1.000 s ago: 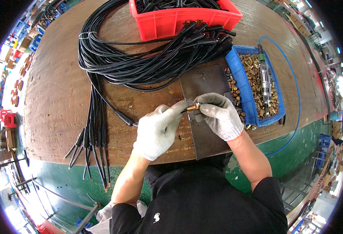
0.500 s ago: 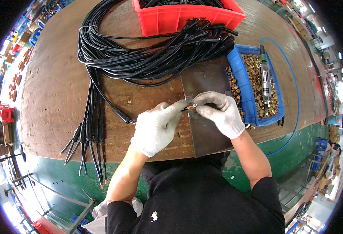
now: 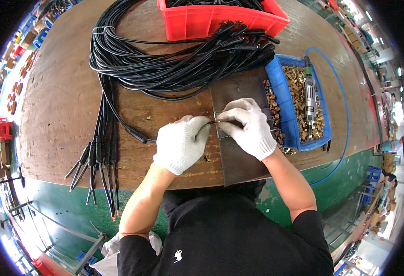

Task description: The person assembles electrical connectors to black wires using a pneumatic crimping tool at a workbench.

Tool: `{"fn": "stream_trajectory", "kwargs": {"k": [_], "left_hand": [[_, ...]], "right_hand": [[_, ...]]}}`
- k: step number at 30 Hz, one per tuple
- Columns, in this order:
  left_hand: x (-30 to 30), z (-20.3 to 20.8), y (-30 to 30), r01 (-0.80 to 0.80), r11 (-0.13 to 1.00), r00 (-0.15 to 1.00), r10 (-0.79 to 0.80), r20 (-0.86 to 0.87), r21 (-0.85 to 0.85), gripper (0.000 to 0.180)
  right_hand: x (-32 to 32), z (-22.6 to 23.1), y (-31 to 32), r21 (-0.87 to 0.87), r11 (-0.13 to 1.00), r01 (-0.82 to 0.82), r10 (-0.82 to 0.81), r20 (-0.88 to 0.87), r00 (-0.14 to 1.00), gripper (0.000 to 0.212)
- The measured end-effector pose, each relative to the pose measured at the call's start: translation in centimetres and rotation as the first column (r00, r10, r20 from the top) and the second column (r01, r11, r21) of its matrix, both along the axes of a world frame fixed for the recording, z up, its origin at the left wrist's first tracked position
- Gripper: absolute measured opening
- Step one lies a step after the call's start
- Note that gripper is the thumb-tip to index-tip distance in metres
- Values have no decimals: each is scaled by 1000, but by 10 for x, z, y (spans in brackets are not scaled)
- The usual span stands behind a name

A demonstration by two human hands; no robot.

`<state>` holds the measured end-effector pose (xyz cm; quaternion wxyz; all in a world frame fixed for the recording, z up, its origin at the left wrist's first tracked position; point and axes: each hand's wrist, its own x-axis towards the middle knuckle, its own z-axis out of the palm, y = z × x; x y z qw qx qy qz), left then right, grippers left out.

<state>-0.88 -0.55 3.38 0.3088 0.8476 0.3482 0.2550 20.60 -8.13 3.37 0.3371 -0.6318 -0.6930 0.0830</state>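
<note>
White knitted gloves cover both hands. My left hand (image 3: 182,143) is closed in a pinch round a black cable (image 3: 137,135), near its end; a thicker black sleeve on that cable shows left of the glove. Close by, my right hand (image 3: 248,128) pinches the cable's tip, where a small metal fitting showed earlier; its fingertips now cover it almost fully. Both hands are over the left edge of a dark metal plate (image 3: 244,163) lying on the worn brown table (image 3: 64,115).
A large bundle of black cables (image 3: 151,71) lies beyond my hands, its ends hanging over the near edge. Behind it stands a red bin (image 3: 183,27). At right, a blue bin (image 3: 281,94) of brass fittings carries a power tool (image 3: 310,99) with a blue hose (image 3: 347,103).
My right hand has moved slightly left and its fingers now cover the copper cable end and fitting that showed before. The whole view has shifted a little.
</note>
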Motion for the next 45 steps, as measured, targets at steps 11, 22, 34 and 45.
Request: {"fn": "stream_trajectory", "kwargs": {"k": [11,22,34,45], "left_hand": [[2,-16,-4,-38,999,989,42,-140,27,15],[6,-22,0,30,999,984,-27,-176,15,15],[9,-24,-2,26,996,993,-17,-113,84,13],[9,-26,2,43,996,997,-37,-67,78,13]], "right_hand": [[0,-9,1,-88,994,-65,64,-13,998,13],[16,12,13,-419,899,-130,11,-274,962,25],[13,7,13,-169,973,-159,160,-9,987,15],[166,63,-50,58,643,764,-654,562,507,71]]}}
